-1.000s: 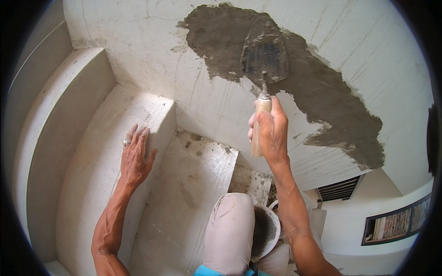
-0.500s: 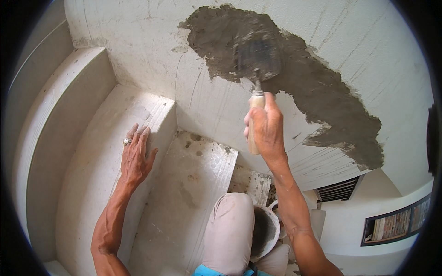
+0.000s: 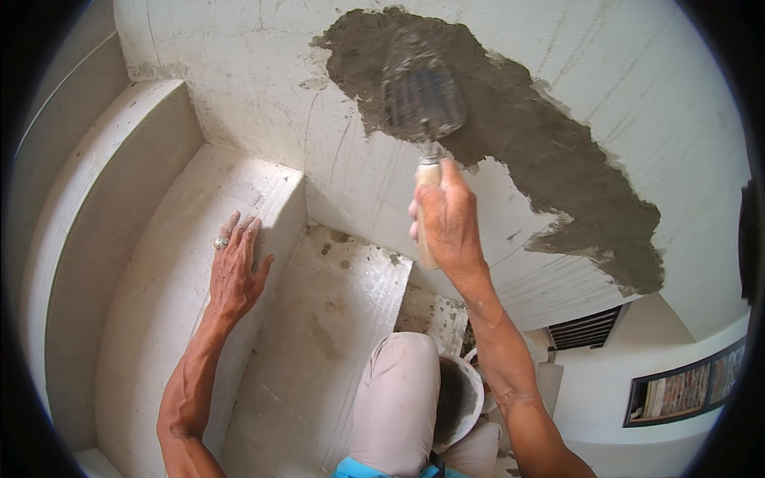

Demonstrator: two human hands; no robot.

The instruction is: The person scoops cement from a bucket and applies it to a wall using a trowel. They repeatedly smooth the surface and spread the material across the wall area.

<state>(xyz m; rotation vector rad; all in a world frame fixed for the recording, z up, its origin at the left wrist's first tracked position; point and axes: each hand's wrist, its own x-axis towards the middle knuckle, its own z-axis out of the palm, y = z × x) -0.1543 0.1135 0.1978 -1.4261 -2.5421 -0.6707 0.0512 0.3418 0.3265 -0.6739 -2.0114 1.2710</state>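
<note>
My right hand is wrapped round the pale wooden handle of a trowel. Its dark, mortar-smeared blade, blurred by motion, lies against the wet grey mortar on the white wall. That mortar patch runs from the upper middle down to the right with a ragged edge. On the left, my left hand rests flat on a concrete step, fingers spread, a ring on one finger. It holds nothing.
More steps climb at the left, and a lower splattered step lies beside my knee. A bucket with grey residue stands between my legs. A dark slatted vent and a framed opening are at the lower right.
My right hand and the trowel have shifted a little to the left over the mortar. My left hand stays in place on the step.
</note>
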